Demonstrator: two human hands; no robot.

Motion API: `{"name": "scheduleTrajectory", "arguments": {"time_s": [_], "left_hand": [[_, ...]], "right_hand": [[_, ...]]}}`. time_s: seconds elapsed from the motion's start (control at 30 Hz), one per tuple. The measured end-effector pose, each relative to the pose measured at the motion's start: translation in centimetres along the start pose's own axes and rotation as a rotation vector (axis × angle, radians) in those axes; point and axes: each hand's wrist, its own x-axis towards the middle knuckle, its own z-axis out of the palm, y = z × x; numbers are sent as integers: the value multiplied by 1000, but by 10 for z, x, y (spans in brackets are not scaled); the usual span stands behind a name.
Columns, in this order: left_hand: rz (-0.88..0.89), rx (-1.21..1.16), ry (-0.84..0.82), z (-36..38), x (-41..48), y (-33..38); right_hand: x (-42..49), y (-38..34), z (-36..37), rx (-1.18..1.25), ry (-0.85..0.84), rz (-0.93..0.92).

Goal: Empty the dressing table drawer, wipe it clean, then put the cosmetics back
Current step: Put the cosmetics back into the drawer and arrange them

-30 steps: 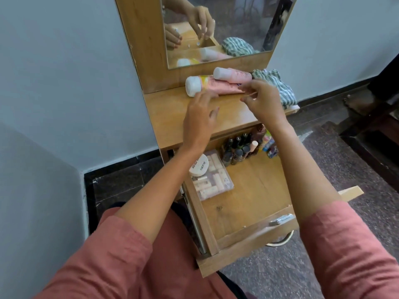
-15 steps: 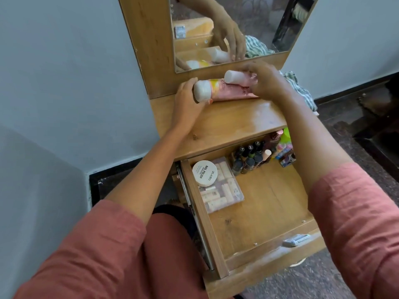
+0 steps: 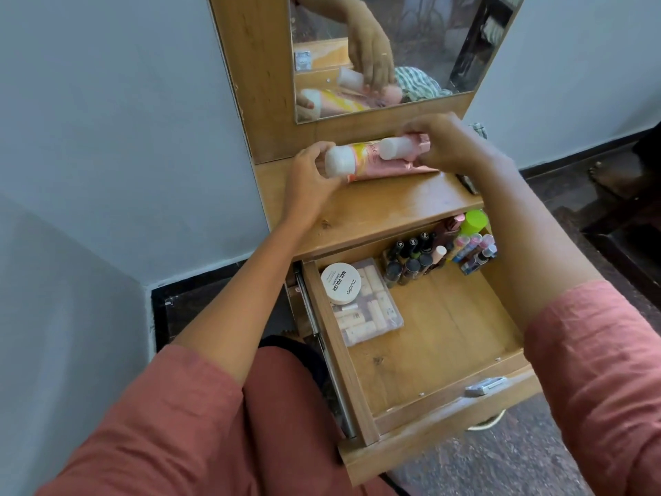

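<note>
On the wooden tabletop, a large white-capped pink tube is now gripped by the left hand, a small pink tube by the right hand, likely for re-stowing.

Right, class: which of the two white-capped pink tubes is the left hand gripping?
The larger tube, with the yellow patch; the left hand grips its cap end. The right hand holds the smaller tube.

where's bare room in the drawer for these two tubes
Bare: the drawer floor from the clear pouch rightward and forward to the front wall. Crowded: the back row of bottles and lip balms, and the tin atop the pouch.
</note>
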Motion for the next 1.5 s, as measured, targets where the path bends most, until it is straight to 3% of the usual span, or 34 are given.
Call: {"name": "scheduleTrajectory", "arguments": {"time_s": [0.37, 0.83, 1.5], "left_hand": [[21, -50, 11, -15, -74, 27], [-22, -163, -147, 16, -180, 34], [-71, 178, -483, 75, -213, 15]], "right_hand": [[-77, -19, -31, -55, -58, -38], [-168, -17, -16, 9, -116, 35], [-207, 40, 36, 103, -85, 158]]}}
